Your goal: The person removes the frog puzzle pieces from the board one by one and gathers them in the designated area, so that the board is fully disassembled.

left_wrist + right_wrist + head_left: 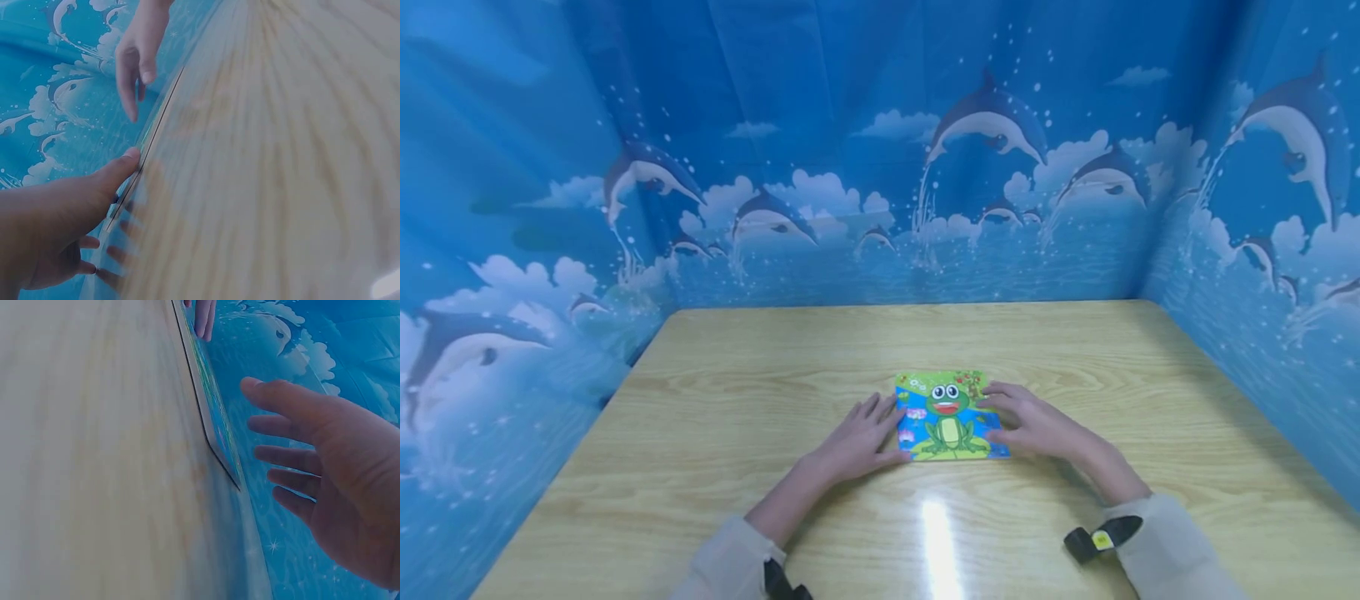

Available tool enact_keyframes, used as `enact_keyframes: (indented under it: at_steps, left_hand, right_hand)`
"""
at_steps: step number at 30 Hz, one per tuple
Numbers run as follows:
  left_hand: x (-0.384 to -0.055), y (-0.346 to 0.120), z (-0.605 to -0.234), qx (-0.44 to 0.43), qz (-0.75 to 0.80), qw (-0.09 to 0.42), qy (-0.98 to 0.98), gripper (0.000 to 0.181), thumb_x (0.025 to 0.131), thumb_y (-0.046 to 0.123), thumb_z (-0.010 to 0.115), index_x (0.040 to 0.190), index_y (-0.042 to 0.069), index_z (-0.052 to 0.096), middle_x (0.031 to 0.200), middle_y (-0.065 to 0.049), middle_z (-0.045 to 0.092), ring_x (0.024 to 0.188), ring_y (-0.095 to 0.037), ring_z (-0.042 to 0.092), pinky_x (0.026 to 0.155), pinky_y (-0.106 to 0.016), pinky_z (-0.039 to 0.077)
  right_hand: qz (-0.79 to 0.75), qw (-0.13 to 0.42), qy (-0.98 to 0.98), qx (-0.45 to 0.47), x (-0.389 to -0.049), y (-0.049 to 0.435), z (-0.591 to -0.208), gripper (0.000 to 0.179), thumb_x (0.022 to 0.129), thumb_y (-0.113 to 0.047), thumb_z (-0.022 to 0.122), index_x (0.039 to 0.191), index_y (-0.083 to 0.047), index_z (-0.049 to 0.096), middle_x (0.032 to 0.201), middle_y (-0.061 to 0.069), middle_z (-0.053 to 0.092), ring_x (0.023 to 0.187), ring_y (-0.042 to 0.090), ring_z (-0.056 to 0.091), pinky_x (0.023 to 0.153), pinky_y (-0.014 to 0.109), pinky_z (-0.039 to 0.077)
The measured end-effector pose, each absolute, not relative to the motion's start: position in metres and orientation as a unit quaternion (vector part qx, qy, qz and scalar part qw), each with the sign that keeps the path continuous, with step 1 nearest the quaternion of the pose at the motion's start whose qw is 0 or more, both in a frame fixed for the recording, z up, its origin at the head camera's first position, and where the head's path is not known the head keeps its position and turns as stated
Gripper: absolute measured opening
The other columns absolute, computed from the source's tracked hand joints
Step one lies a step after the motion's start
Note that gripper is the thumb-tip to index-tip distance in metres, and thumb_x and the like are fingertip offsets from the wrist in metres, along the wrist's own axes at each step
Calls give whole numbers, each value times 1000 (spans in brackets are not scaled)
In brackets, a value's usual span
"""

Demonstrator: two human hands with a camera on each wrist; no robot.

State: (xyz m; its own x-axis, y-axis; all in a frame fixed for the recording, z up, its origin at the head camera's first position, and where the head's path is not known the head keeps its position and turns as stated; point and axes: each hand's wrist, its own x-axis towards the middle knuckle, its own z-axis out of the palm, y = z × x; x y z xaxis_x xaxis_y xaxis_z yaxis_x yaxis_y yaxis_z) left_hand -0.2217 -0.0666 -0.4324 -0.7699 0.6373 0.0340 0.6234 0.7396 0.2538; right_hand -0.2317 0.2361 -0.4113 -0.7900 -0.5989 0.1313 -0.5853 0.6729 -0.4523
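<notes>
A thin, flat square picture board [951, 429] with a green frog on a lily pad lies on the table, the frog's face toward the far side. My left hand [861, 439] is at its left edge, fingers spread and the thumb touching the near left corner. On the other side my right hand [1033, 421] reaches over the right edge with fingers apart. In the right wrist view the right hand [340, 459] hovers above the board [209, 415], a gap showing between them. The left wrist view has the left thumb [122, 167] at the board's edge.
The wood-grain table [760, 358] reflects a bright light streak [940, 550] near its front. Blue curtains [820, 258] printed with dolphins and clouds enclose its back and both sides. Dark wrist straps [1102, 539] sit over light sleeves.
</notes>
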Motion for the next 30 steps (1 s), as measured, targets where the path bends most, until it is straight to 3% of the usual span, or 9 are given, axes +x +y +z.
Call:
enact_keyframes:
  at_steps: [10, 18, 30]
  left_hand:
    - [-221, -69, -434, 321, 131, 45, 937, 74, 90, 59, 40, 145, 12, 27, 150, -8, 16, 135, -36, 10, 106, -54, 8]
    - [-219, -68, -433, 315, 129, 46, 939, 73, 90, 59, 41, 146, 14, 27, 150, -11, 16, 132, -45, 10, 101, -63, 7]
    - [-219, -68, -431, 312, 125, 53, 940, 73, 89, 59, 41, 145, 14, 27, 150, -6, 17, 133, -42, 9, 101, -63, 7]
  right_hand:
    - [-259, 37, 911, -318, -261, 188, -398, 45, 86, -28, 65, 123, -3, 56, 126, 17, 50, 118, 36, 43, 95, 52, 36]
    - [-277, 62, 914, -290, -285, 158, -402, 43, 86, -22, 65, 124, -4, 56, 126, 15, 51, 119, 33, 43, 98, 49, 35]
    - [-254, 67, 931, -253, -296, 140, -413, 45, 82, -18, 70, 123, -3, 57, 123, 19, 49, 115, 35, 43, 97, 48, 36]
